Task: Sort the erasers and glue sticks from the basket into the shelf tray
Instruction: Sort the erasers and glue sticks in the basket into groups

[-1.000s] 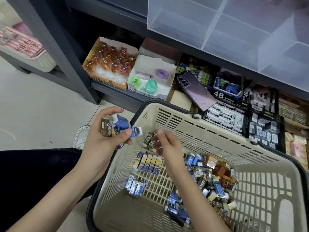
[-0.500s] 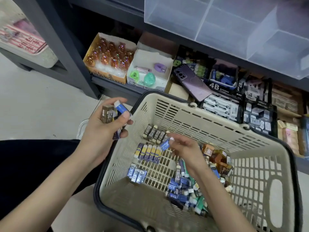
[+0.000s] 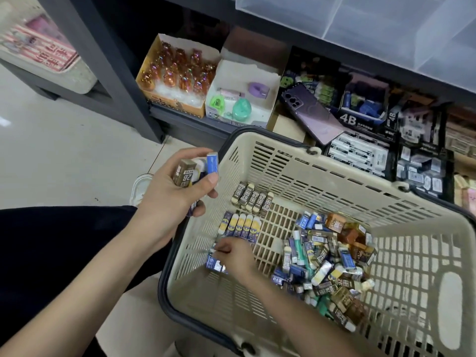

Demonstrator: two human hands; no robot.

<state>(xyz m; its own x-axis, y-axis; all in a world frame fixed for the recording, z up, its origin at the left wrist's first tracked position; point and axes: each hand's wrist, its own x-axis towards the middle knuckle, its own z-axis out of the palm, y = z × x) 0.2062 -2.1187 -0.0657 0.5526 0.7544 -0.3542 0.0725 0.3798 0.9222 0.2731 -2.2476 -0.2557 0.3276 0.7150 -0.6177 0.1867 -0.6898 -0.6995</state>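
Left grip (image 3: 172,199) curled round several erasers (image 3: 186,173), right grip (image 3: 235,257) pinching blue eraser (image 3: 212,255) on basket (image 3: 322,176) floor

Basket (image 3: 309,171): moulded beige plastic, matt, slotted walls, darker plastic rim. Erasers (image 3: 322,256): glossy printed sleeves, paper or film, cannot tell. Tray (image 3: 386,27): clear plastic, smooth, faintly frosted. Phone (image 3: 313,112): glossy purple back. Box (image 3: 257,70): white matt card, ragged edge. Floor (image 3: 64,150): smooth pale tile.
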